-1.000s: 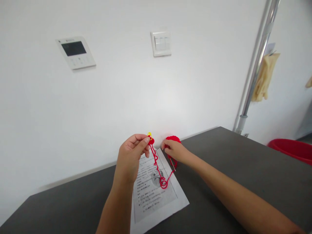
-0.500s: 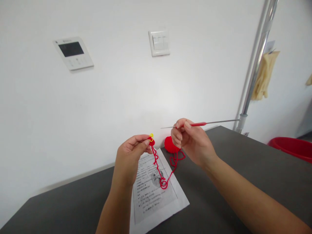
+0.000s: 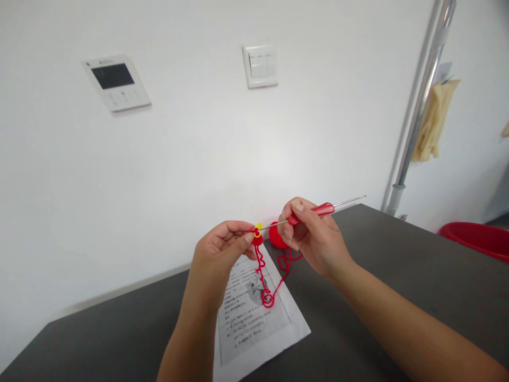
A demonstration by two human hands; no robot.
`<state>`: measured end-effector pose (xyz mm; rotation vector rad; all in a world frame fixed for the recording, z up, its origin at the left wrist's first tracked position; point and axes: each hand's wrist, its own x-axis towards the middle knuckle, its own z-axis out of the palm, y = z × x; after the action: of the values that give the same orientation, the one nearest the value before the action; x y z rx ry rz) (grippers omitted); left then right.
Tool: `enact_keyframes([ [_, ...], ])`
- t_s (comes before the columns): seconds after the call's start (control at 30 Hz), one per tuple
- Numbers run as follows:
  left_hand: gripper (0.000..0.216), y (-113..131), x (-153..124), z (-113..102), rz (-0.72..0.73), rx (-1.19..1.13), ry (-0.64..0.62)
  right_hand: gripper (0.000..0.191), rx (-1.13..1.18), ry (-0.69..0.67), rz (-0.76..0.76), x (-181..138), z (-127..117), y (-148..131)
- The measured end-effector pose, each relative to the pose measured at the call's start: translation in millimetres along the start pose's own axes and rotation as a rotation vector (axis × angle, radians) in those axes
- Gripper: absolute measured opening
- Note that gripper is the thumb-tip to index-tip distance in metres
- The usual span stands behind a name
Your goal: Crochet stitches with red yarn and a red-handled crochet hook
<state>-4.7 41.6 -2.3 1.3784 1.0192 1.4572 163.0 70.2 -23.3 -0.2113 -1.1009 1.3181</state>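
Between the thumb and fingers of my left hand [image 3: 222,252] is a small red crochet piece [image 3: 258,240]. A yellow stitch marker [image 3: 258,228] is clipped at its top. My right hand [image 3: 312,233] grips a crochet hook [image 3: 324,209] by its red handle, with a metal shaft sticking out at both ends. The hook's left tip meets the crochet piece near the marker; whether it has gone through a stitch I cannot tell. Red yarn [image 3: 268,301] hangs from the piece, loops on the paper and runs up to a yarn ball [image 3: 277,236], partly behind my right hand.
A printed sheet [image 3: 262,339] lies on the dark grey table [image 3: 382,297] under the yarn. Behind stands a white wall with a switch panel [image 3: 261,66] and an intercom screen [image 3: 115,82]. A metal pole [image 3: 421,106] and a red tub [image 3: 475,240] are at the right.
The hook has swung round and come left and down, so its tip now reaches the crochet piece. My left hand has shifted slightly right with the piece.
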Motion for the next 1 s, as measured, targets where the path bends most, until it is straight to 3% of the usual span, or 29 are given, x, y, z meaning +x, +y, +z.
enact_keyframes([
  [1.0, 0.005, 2.0, -1.2, -1.2, -0.01, 0.028, -0.028, 0.032, -0.082, -0.016, -0.005, -2.6, 3.5, -1.4],
])
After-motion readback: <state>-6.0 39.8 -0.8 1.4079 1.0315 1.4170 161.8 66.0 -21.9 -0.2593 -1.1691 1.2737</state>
